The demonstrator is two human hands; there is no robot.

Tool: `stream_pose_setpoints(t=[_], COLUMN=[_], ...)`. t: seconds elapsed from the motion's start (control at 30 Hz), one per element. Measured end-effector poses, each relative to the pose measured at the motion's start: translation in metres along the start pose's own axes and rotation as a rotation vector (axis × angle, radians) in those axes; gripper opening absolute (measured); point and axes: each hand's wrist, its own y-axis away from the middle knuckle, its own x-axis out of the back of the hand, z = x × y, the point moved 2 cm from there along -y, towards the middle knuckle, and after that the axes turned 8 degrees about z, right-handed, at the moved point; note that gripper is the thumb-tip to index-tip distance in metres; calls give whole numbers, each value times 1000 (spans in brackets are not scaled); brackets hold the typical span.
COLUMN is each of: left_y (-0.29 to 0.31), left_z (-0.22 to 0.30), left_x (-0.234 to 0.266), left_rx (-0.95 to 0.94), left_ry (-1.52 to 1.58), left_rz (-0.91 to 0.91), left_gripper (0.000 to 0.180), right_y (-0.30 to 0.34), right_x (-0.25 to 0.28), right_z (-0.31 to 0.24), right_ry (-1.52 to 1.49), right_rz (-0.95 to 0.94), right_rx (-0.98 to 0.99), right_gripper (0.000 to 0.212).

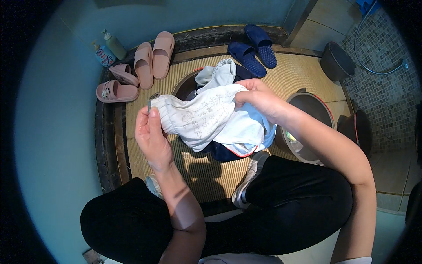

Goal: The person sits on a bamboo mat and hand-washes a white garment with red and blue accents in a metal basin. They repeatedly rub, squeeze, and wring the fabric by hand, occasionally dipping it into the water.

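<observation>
Nearest are the wearer's knees in black fabric trousers [299, 193], with pale shoes [249, 179] planted on a yellowish ribbed mat [193, 174]. Above the mat, the left hand [154, 136] pinches a gathered cuff between thumb and forefinger. The cuff ends a white cloth garment with fine dark line markings [198, 112], held up between both hands. The right hand [254, 97] grips its other end, fingers closed over the cloth and mostly hidden. The held stretch has its long axis running left to right, rising slightly away from the body; the left hand is nearer the body, while the hanging bulk lies nearer the right hand. Below bunch light-blue cloth [250, 115] and navy cloth [220, 152]; whether they join the white piece, I cannot tell. Just beyond is a dark round basin [184, 86], partly covered; to the right, a grey-brown tub with a red rim [316, 110]. Farther off stand pink slides [162, 55] and navy slides [248, 59].
</observation>
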Motion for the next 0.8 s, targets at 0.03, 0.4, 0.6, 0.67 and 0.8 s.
stream_pose_setpoints(t=[0.03,0.4,0.6,0.67,0.8], left_y=[0,16,9,5,-1], left_z=[-2,-29,-37,-35,-27], left_x=[1,-18,-6,0,7], left_rx=[2,375,255,203,53], left_ry=[5,-444,-501,-629,-827], left_rz=[13,-392,-400,-336,-119], left_gripper=[19,82,51,45,25], right_y=[0,-2,-4,-3,2], right_x=[-1,6,11,10,5], right_z=[0,1,6,6,3], right_ry=[6,-38,37,96,186], right_rz=[4,200,264,278,33], right_rx=[-2,104,108,100,127], right_gripper=[14,9,16,28,51])
